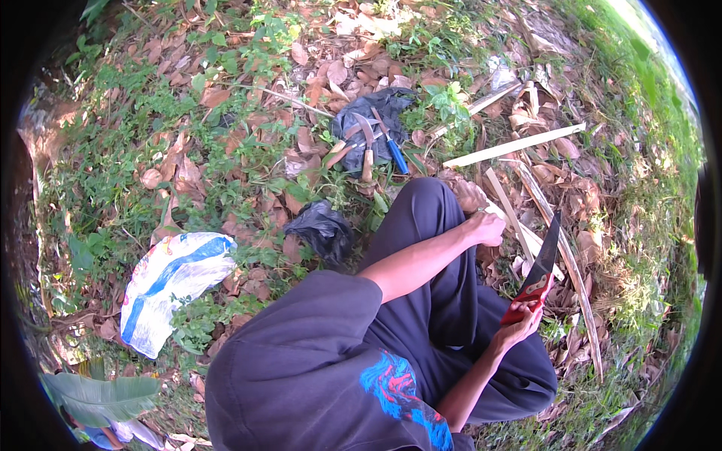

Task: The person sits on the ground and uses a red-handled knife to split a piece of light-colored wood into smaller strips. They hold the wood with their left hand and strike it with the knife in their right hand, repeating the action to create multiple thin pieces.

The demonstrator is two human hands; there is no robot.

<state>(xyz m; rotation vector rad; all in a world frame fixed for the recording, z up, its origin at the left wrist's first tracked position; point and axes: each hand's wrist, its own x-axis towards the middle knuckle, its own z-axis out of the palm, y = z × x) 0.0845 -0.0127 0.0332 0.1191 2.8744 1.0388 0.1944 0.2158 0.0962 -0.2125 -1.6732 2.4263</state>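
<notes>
My left hand [485, 228] is closed around the upper end of a pale wooden strip [535, 243], close to my bare foot [470, 197]. The strip slants down to the right and passes behind the saw blade. In my right hand [520, 322] is a hand saw [543, 259] with a red handle and a dark tapering blade. Its fingers wrap the handle, and the blade tip points up. The blade overlaps the strip in this view; whether they touch I cannot tell.
A black plastic bag [398, 101] lies ahead under wooden-handled knives [368, 161] and a blue-handled tool [397, 156]. More strips [519, 146] rest at the right. A crumpled black bag [323, 231] and a white-and-blue sack [177, 286] lie left. Dry leaves and weeds cover the ground.
</notes>
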